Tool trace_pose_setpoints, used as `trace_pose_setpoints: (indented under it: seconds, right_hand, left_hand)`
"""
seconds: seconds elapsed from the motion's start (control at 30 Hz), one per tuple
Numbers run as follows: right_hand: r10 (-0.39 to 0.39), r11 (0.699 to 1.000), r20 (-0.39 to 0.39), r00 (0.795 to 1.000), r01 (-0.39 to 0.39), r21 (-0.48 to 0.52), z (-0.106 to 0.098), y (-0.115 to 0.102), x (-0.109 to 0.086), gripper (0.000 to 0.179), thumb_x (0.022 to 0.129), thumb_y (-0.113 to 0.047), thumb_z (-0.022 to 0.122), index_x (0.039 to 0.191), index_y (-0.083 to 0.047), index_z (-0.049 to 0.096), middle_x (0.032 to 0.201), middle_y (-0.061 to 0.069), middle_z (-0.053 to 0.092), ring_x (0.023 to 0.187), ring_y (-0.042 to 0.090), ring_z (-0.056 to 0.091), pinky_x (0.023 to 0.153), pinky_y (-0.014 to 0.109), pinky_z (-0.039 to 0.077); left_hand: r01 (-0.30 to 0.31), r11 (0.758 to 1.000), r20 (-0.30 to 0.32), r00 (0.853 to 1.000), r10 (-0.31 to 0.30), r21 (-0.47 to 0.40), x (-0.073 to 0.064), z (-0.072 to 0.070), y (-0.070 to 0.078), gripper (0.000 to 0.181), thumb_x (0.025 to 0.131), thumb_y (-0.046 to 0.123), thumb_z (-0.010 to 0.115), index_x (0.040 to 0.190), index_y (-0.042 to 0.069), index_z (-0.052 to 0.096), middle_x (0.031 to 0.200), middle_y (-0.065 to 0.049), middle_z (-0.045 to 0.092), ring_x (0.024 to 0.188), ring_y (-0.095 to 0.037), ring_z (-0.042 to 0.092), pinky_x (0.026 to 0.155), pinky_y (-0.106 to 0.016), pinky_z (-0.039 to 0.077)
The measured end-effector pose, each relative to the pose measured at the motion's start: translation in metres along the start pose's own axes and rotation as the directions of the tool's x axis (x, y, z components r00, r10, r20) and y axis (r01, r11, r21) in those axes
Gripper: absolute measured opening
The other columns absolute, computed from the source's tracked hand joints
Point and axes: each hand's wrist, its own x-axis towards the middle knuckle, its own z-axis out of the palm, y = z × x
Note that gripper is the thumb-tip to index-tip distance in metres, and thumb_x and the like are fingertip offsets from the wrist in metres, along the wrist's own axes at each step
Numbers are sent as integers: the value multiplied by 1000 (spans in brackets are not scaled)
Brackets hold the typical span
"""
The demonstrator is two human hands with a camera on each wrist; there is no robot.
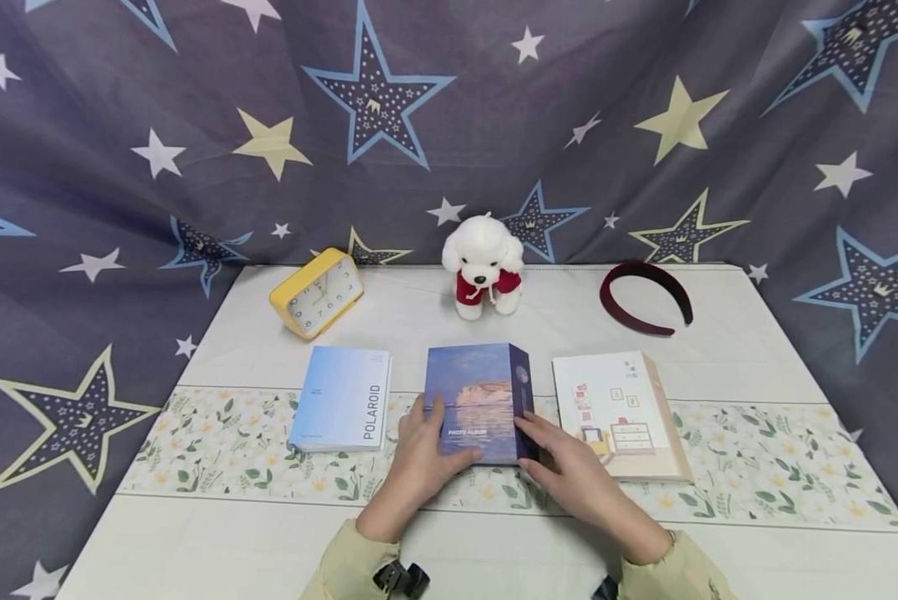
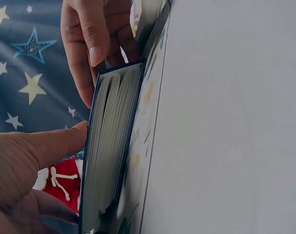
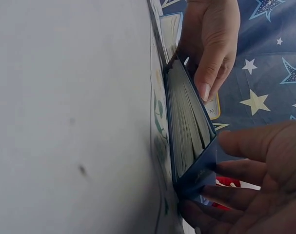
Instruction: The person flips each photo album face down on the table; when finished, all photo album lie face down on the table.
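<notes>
A thick blue photo album [image 1: 467, 375] with a cliff-and-sea cover lies closed on the table, its dark spine facing right. My left hand [image 1: 421, 452] holds its left side, thumb over the lower cover and fingers at the left edge. From the other side my right hand [image 1: 574, 473] grips the spine, with the thumb near the lower corner. In the left wrist view the page block [image 2: 111, 141] shows between the two covers. The right wrist view has the right-hand fingers [image 3: 235, 197] spread along the spine, partly hidden low down.
A light-blue Polaroid album [image 1: 341, 400] lies to the left, and a white illustrated book [image 1: 594, 379] to the right. Behind stand a yellow alarm clock [image 1: 317, 293] and a white plush dog [image 1: 482, 250] in red. A dark red headband [image 1: 621, 312] lies back right, before a starry curtain [image 1: 569, 83].
</notes>
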Motion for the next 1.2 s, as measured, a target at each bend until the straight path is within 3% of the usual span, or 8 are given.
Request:
trace_pose_setpoints:
  seconds: [0.23,0.4,0.63,0.97,1.2]
  right_hand:
    - [3,1000,5,1000,-3,13,0,-1,0,54,93,-22,67,143,-9,51,148,18,42,134,38,42,105,54,37]
    - [-1,999,-17,1000,2,50,2,-2,1,45,93,-21,67,136,-10,58,146,16,46,133,36,44,104,54,39]
    - [-73,993,-85,994,80,84,3,-8,6,33,91,-13,68,124,-11,68,138,12,55,128,33,50,100,53,42]
    - [-201,976,-77,977,207,69,6,-26,17,31,93,-14,67,123,-6,67,137,16,55,125,33,53,98,52,45]
    - [-244,966,31,969,240,91,12,-34,28,34,96,-20,63,128,-10,65,140,13,54,130,31,48,101,51,42]
  left_hand:
    - [-65,990,-20,998,67,124,-5,-5,-1,86,76,42,82,138,-8,49,149,-35,29,131,-52,35,103,-60,36]
    - [-122,984,-6,992,124,132,-7,-11,-2,73,81,35,79,135,-7,53,147,-34,33,132,-51,36,106,-57,34]
    - [-182,977,-17,983,185,113,-5,-29,-3,55,89,26,71,133,-4,56,142,-28,44,130,-47,41,106,-56,35]
    - [-103,986,-173,977,125,129,-1,-62,-26,54,89,22,70,135,-1,55,144,-26,44,132,-46,38,107,-58,32]
    - [-58,972,-256,960,117,227,1,-84,-48,54,88,18,70,133,-6,54,141,-31,43,131,-48,38,110,-58,26]
